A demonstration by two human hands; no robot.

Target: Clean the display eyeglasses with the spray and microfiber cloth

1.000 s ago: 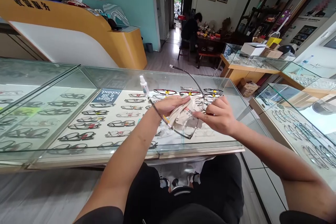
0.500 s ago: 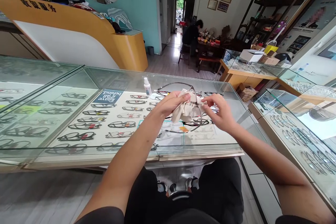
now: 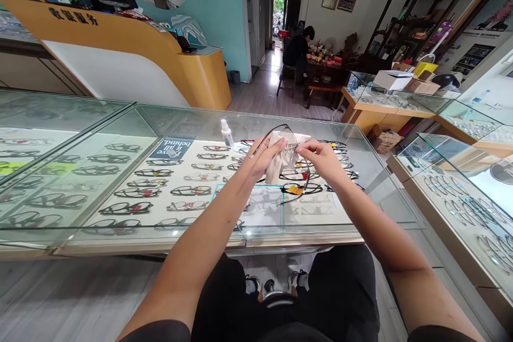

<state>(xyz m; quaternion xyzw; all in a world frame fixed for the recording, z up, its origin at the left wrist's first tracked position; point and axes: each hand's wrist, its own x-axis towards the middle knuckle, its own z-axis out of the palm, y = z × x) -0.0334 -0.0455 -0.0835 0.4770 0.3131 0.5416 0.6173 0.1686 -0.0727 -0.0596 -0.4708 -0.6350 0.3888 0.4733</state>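
Over the glass counter, my left hand [image 3: 267, 159] is closed on a pale cloth [image 3: 274, 172] with printed lettering, which is folded about one side of a pair of eyeglasses. The thin dark eyeglasses [image 3: 306, 184] are held edge-up; one temple arches above my left hand and the other hangs below toward the counter. My right hand [image 3: 324, 159] pinches the eyeglasses near the middle of the frame, against the cloth's edge. Its fingertips are partly hidden. A white spray bottle [image 3: 226, 133] stands upright on the counter, left of and beyond my hands.
Beneath the glass top of the display case [image 3: 192, 112] lie rows of eyeglasses [image 3: 190, 191] and a blue printed card [image 3: 172, 150]. More glass cases [image 3: 452, 171] stand at the right. A person [image 3: 296, 52] sits at a cluttered table farther back.
My right hand has moved left, closer to my left hand and the middle of the frame. The eyeglasses have turned, and the cloth is bunched differently. The view has shifted slightly.
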